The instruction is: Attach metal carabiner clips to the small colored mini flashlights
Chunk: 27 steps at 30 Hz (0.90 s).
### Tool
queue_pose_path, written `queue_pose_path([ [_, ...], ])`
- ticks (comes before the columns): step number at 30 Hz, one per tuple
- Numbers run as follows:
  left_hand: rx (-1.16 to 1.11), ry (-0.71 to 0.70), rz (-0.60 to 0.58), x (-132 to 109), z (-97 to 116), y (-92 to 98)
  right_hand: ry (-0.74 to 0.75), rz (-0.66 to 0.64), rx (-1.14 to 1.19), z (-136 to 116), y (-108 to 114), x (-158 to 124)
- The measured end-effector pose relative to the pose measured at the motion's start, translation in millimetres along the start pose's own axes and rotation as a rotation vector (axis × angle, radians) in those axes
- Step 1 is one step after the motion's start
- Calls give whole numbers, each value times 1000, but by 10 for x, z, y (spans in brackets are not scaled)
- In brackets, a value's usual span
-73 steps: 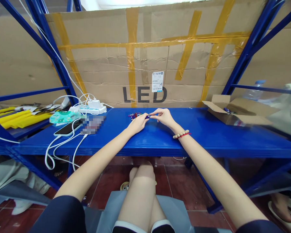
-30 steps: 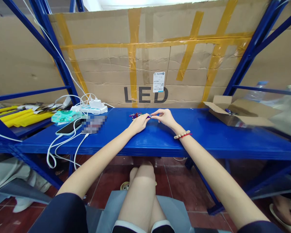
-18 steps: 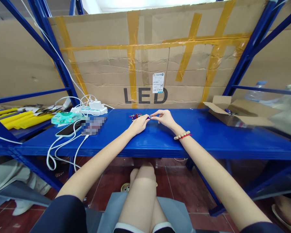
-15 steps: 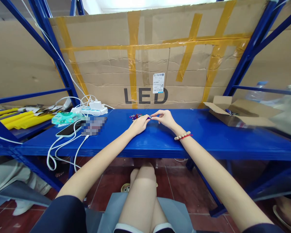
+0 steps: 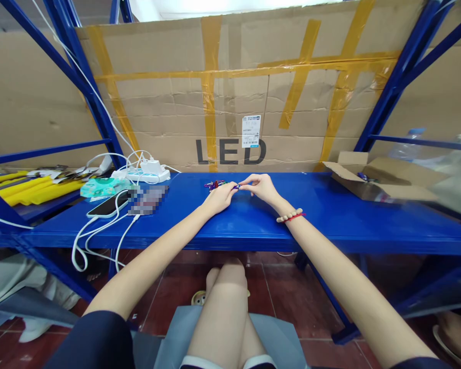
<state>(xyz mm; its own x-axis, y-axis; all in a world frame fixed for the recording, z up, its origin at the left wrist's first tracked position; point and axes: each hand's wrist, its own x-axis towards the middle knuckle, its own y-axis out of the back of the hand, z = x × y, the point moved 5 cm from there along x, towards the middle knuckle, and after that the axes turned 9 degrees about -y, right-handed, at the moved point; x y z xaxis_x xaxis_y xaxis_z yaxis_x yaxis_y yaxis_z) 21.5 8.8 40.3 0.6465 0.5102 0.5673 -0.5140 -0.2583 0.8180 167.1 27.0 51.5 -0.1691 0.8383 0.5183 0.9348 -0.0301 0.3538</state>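
My left hand is closed over a small slim dark-blue item with a shiny end, low above the blue tabletop. Most of that item is hidden by the fingers, and its kind is too small to make out. From the other side, my right hand pinches its end with thumb and forefinger. Just beyond my left hand lie several small purple and red pieces, partly covered by the hand.
Phones with white cables, a phone among them, lie left near a power strip and green packet. An open cardboard box stands right on the blue table. Taped cardboard lines the back.
Both hands stay at the same spot with the small dark-blue item between them. Only a very slight shift of the view shows.
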Motion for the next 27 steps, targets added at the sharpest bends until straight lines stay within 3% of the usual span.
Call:
queue_pose_path([
  [27,8,15,-24,1,17,10,-25,1,-24,-35,-1,-16],
])
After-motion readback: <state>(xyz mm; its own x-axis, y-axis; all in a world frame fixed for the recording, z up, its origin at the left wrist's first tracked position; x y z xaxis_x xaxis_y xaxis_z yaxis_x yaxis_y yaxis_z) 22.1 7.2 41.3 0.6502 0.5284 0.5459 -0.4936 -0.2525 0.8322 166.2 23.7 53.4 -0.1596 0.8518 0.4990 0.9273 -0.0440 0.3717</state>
